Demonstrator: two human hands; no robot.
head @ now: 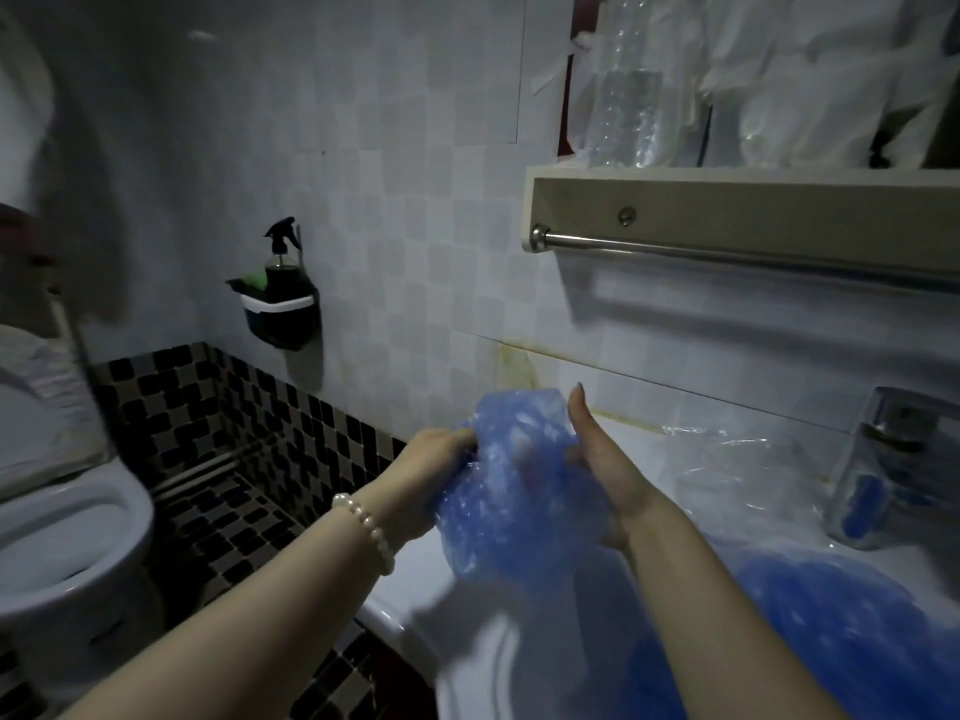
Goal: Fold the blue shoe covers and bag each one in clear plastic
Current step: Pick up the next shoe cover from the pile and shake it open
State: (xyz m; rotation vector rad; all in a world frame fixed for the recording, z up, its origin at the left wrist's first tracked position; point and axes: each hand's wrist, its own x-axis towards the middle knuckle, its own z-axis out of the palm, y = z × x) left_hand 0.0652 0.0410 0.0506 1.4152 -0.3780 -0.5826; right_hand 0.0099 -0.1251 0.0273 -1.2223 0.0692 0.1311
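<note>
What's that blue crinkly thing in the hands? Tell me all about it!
It's a blue shoe cover, thin see-through plastic, crumpled and shiny. It isn't folded flat yet. The left hand grips its left side, and the right hand holds its right side, thumb pointing up. It's held above the white sink, with more blue covers piled lower right.

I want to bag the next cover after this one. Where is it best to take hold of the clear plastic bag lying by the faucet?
Probably with the right hand, from the front: pinch the near loose edge of the clear plastic bag. It lies flat and crumpled on the sink rim, and the faucet blocks its right side.
</note>
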